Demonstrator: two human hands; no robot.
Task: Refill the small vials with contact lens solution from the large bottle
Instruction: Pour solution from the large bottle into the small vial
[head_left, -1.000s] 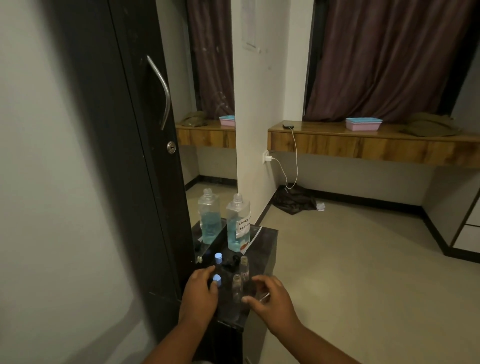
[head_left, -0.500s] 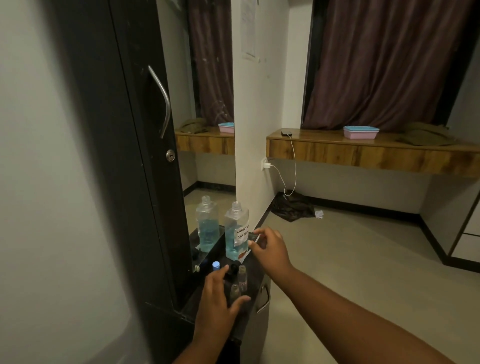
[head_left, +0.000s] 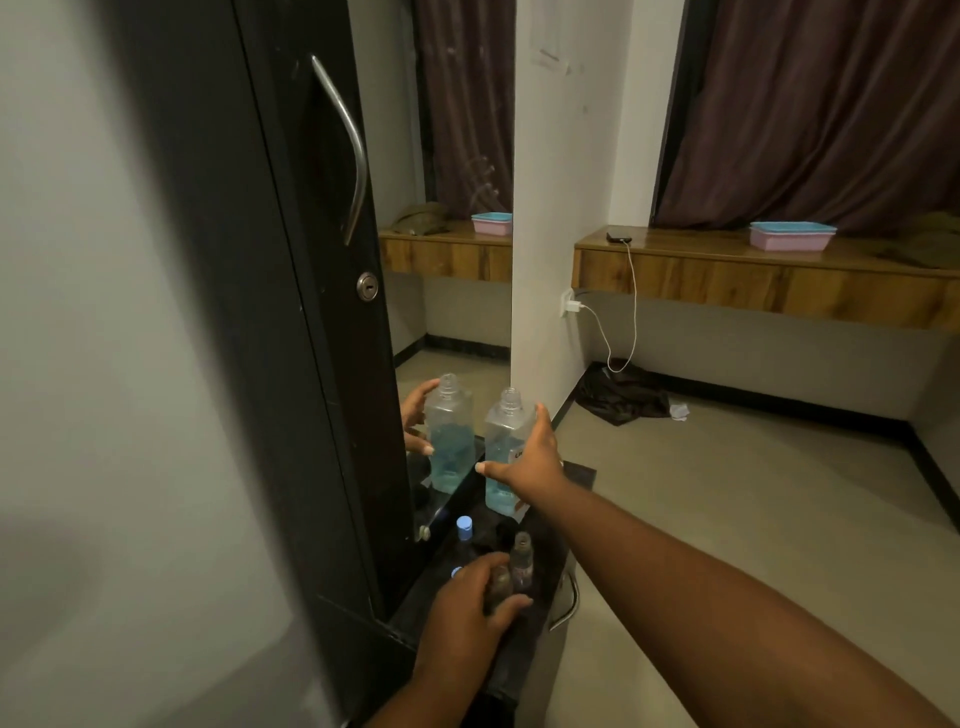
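The large bottle (head_left: 503, 436), clear and uncapped with blue solution in its lower half, stands on the black cabinet top (head_left: 576, 475) against a mirror. My right hand (head_left: 532, 460) wraps around it, thumb across the front and fingers at its right shoulder. Nearer to me, my left hand (head_left: 465, 610) is closed around a small open vial (head_left: 500, 582). A second small vial (head_left: 521, 558) stands upright just to its right. One blue cap (head_left: 464, 525) lies behind the vials and another blue cap (head_left: 457, 572) peeks out by my left fingers.
A dark wardrobe door (head_left: 291, 322) with a metal handle rises on the left. The mirror (head_left: 452, 291) doubles the bottle and my hand. A drawer handle (head_left: 569, 605) juts from the cabinet front. Behind are a wooden shelf (head_left: 753, 280) and bare floor.
My right hand has reached forward from the vials and closed around the large bottle. My left hand has settled on the near vial and grips it. The view has moved closer.
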